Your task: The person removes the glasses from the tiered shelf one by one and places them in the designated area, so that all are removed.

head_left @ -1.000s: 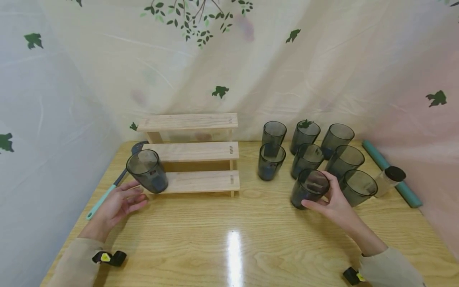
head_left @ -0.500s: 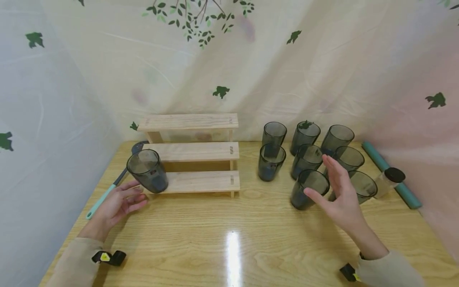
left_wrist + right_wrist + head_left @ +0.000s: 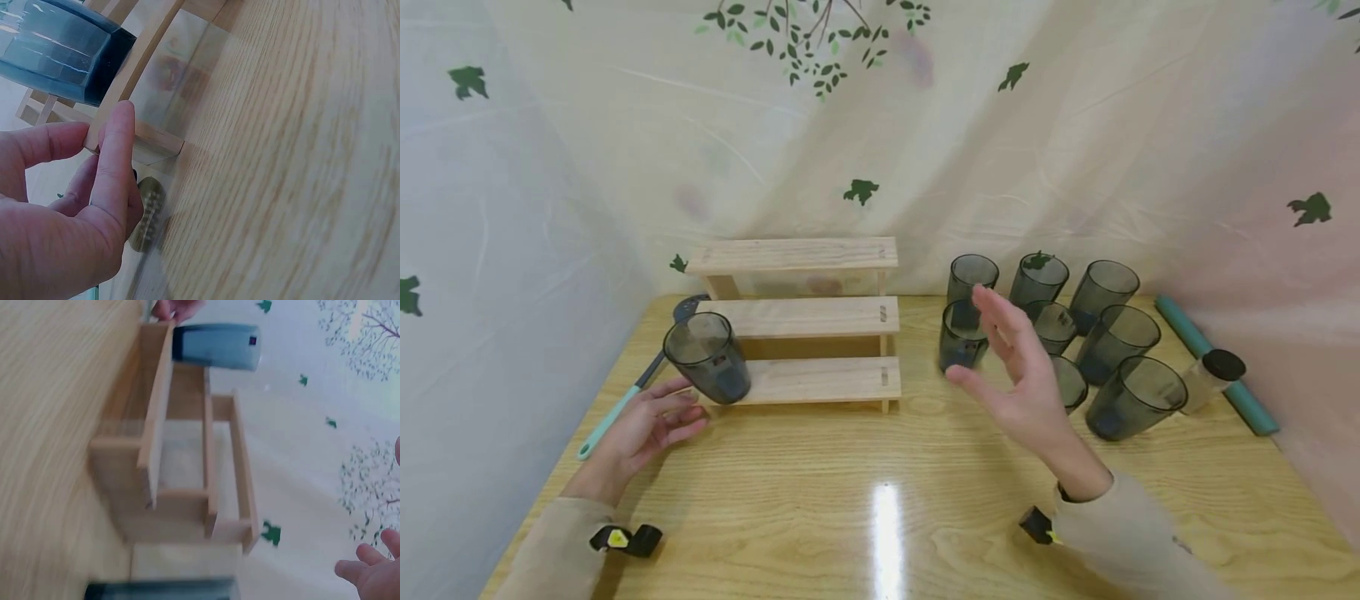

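Observation:
A three-tier wooden shelf [image 3: 820,379] stands at the back left, with a smoky grey glass [image 3: 707,360] upright on the left end of its lowest board. My left hand [image 3: 651,427] is at that end; in the left wrist view its thumb and fingers [image 3: 117,156] pinch the board's corner just below the glass. My right hand [image 3: 1028,390] is raised over the table, thumb and fingers spread, holding nothing. It partly hides several matching glasses, among them a left one [image 3: 958,342] close to its fingertips and a front one [image 3: 1071,385] behind its wrist side.
More smoky glasses, such as the front right one [image 3: 1137,398], stand in rows at the back right. Beside them are a black-lidded jar [image 3: 1213,379] and a teal roll [image 3: 1251,404]. A slotted utensil with a mint handle [image 3: 613,417] lies left of the shelf.
My right hand has let go of the front glass, lifted off it and moved left with its fingers spread. That glass stays in place. My left hand has kept still.

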The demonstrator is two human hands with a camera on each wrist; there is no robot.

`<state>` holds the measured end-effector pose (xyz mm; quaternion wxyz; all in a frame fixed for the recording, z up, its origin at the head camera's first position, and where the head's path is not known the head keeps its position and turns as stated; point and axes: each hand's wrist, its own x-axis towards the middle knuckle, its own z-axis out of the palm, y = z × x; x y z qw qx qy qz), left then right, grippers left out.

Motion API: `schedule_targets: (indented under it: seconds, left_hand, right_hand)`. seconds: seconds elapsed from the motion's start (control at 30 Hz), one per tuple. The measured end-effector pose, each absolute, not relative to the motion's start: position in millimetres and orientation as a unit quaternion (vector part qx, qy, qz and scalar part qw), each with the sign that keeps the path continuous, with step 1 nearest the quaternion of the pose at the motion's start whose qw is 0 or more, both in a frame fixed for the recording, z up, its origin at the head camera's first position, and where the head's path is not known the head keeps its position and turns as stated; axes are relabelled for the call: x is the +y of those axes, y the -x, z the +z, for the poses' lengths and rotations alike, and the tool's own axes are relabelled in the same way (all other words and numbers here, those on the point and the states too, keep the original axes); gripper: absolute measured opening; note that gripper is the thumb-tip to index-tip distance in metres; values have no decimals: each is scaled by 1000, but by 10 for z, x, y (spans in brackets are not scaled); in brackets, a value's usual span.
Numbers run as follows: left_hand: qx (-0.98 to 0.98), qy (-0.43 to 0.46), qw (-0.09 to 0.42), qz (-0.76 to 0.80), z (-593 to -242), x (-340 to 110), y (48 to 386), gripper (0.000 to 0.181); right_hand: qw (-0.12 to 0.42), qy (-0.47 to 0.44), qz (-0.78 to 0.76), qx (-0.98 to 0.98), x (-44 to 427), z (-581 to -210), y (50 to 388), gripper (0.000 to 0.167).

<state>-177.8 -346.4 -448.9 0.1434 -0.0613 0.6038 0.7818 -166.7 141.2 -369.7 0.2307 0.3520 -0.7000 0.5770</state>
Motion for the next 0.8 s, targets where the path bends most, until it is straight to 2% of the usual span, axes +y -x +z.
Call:
schedule_targets:
  seconds: [0.23, 0.4, 0.53, 0.7, 0.8]
  left_hand:
    - [597, 47, 146, 788, -4495, -3471, 1770, 22]
    - [602, 46, 148, 783, -4494, -3478, 1768, 25]
    - [600, 46, 148, 785, -4497, -3484, 1772, 23]
    - [594, 49, 146, 789, -4502, -3479, 1782, 21]
    - [598, 52, 146, 786, -4504, -3479, 1784, 21]
  right_hand:
    - [176, -393, 615, -660, 836, -3573, 1783, 87]
    - [117, -411, 643, -636, 473, -3526, 1851, 90]
    - [53, -413, 654, -632, 226, -3528, 1920, 91]
    - [-46, -372, 661, -650, -52, -3569, 2026, 93]
    - [-85, -351, 658, -661, -223, -3616, 2101, 97]
